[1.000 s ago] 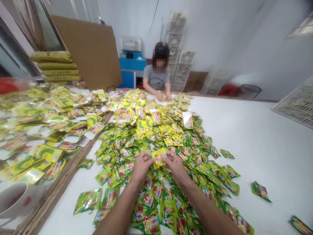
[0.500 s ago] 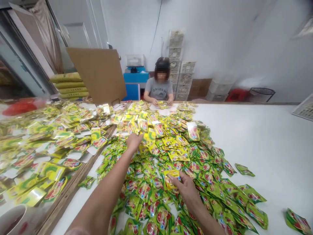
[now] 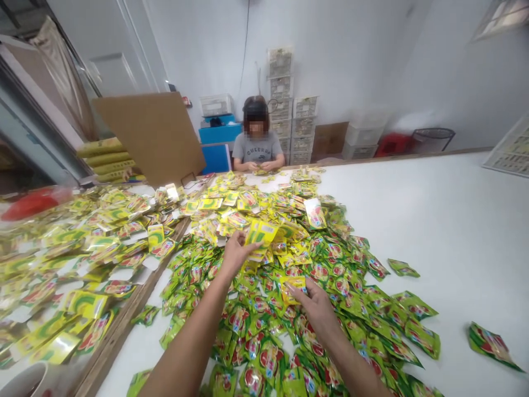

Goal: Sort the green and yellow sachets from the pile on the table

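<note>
Flat yellow-and-green cartons point(image 3: 263, 234), seemingly a few together, are gripped by my left hand point(image 3: 235, 255), thumb on the near side. They are held over the far part of the pile. Nearer to me, my right hand point(image 3: 319, 310) pinches a small yellow sachet point(image 3: 291, 288) between thumb and fingers. Beneath both hands spreads a big heap of green sachets point(image 3: 268, 355) with red fruit pictures. Yellow sachets point(image 3: 294, 255) lie on its far part, among more cartons.
A wooden strip point(image 3: 124, 309) divides the white table point(image 3: 397, 209); many yellow cartons point(image 3: 88, 306) cover the left side. A mug point(image 3: 31, 380) stands at the near left corner. Across the table a person point(image 3: 258, 146) handles small packets. Behind are stacked crates point(image 3: 303, 127) and a cardboard sheet point(image 3: 151, 132).
My left hand has lifted yellow-green cartons from the pile and drawn them nearer and rightward. My right hand still holds the yellow sachet. The view has shifted slightly to the right.
</note>
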The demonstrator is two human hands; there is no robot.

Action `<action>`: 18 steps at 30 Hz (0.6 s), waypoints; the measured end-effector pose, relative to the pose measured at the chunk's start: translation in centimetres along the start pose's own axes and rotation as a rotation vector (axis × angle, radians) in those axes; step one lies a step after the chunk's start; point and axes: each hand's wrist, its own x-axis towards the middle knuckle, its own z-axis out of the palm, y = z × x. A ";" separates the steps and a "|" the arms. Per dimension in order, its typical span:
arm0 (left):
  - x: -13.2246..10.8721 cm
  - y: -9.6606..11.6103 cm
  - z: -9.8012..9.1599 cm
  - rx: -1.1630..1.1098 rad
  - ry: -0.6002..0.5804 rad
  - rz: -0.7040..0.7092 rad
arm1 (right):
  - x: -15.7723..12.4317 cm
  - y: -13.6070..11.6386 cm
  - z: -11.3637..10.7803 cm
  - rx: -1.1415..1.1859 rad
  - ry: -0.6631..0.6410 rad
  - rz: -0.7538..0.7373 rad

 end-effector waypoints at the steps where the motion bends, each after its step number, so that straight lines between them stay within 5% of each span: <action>1: -1.3 0.1 -0.3 0.007 -0.011 0.039 | -0.1 -0.4 -0.2 -0.028 0.026 0.001; 6: -8.4 -0.7 -2.6 0.451 -0.115 0.346 | -0.7 -2.3 -2.2 -0.059 0.084 -0.031; 9: -11.5 -1.7 -4.5 0.570 -0.246 0.401 | -1.6 -2.6 -3.5 -0.095 0.110 -0.071; 11: -12.7 -2.0 -5.5 0.552 -0.226 0.320 | -2.4 -2.4 -4.1 -0.122 0.117 -0.087; 16: -13.3 -1.6 -5.4 0.442 0.186 -0.076 | -2.8 -1.5 -3.3 -0.099 0.052 0.009; 18: -13.3 -1.7 -4.4 0.248 0.162 -0.219 | -1.9 -1.4 -2.2 -0.042 -0.059 0.088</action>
